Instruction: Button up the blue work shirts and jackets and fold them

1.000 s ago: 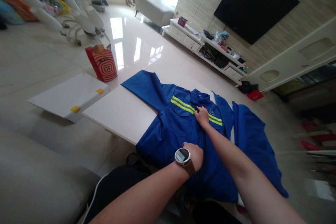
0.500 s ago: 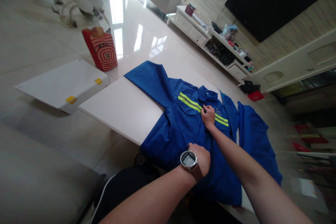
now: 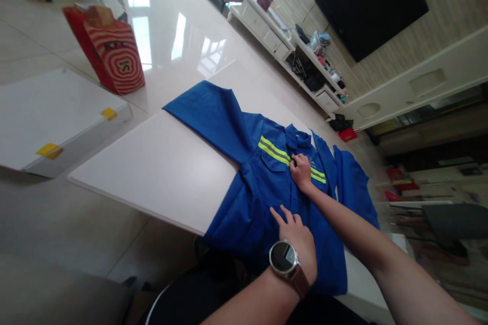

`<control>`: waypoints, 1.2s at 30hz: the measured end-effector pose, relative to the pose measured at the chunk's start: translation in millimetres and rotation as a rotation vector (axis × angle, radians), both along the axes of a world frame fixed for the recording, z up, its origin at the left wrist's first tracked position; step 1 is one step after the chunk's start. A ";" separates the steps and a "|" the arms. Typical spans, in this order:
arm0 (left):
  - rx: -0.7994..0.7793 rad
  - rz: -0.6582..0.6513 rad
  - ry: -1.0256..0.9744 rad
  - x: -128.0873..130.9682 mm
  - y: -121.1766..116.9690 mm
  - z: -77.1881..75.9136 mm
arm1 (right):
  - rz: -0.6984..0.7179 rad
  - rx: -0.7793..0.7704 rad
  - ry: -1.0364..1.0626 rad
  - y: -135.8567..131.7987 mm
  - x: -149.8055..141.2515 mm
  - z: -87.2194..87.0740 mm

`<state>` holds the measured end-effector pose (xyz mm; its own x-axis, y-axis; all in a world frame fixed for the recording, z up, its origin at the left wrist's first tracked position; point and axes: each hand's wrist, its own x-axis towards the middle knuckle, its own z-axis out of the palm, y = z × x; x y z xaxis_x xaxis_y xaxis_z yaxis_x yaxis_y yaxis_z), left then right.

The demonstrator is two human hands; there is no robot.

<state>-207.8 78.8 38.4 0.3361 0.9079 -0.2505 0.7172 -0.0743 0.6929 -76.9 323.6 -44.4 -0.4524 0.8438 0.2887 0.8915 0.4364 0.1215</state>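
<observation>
A blue work jacket (image 3: 251, 183) with yellow-green reflective stripes lies spread on a white table (image 3: 160, 167). My right hand (image 3: 301, 172) rests on the jacket's chest at the front placket, fingers curled and pinched on the fabric near the stripe. My left hand (image 3: 295, 236), with a wristwatch on the wrist, lies lower on the jacket front with its fingers stretched out flat on the cloth. One sleeve reaches to the far left; the other hangs over the table's right side.
A red-and-white paper bag (image 3: 109, 53) stands on the glossy floor beside a white box (image 3: 49, 122) with yellow tape. A white TV cabinet (image 3: 290, 45) with clutter runs below a wall-mounted TV (image 3: 371, 2). A grey sofa edge (image 3: 46, 289) is at lower left.
My left hand has opened from a closed fist on the lower jacket front to flat, outstretched fingers. The right hand stays at the chest stripe. The view has shifted closer and to the left.
</observation>
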 end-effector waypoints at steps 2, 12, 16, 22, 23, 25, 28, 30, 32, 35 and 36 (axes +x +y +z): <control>0.041 0.040 -0.015 -0.3 -1.8 -6.5 | -0.006 0.000 -0.008 -1.1 -0.5 1.3; 0.276 0.121 -0.044 -17.4 11.4 -31.4 | 0.038 -0.036 -0.003 -1.3 4.6 2.5; 0.312 0.164 -0.085 -34.1 28.5 -31.7 | 0.001 -0.048 0.002 -4.9 2.6 -0.6; 0.357 0.538 0.008 -110.2 49.9 -41.1 | -0.062 -0.077 -0.030 -6.7 -5.8 1.1; 0.367 0.665 0.076 -132.4 48.5 -43.0 | -0.063 -0.087 -0.039 -7.1 -7.4 2.2; 0.386 0.846 0.226 -178.8 40.5 -48.0 | -0.065 -0.104 -0.069 -8.8 -11.0 4.9; 0.257 0.922 0.419 -231.4 21.7 -61.0 | -0.091 -0.159 -0.118 -14.2 -17.5 9.6; 0.229 0.885 0.488 -245.3 11.9 -71.7 | -0.105 -0.198 -0.115 -17.9 -21.1 13.0; 0.269 0.889 0.542 -245.2 7.3 -80.2 | -0.097 -0.219 -0.086 -18.3 -21.9 17.2; 0.303 0.914 0.595 -236.9 8.1 -85.0 | -0.075 -0.247 -0.020 -7.8 -14.7 26.9; 0.304 0.916 0.606 -235.2 9.1 -85.0 | -0.083 -0.250 0.013 -0.9 -10.3 30.8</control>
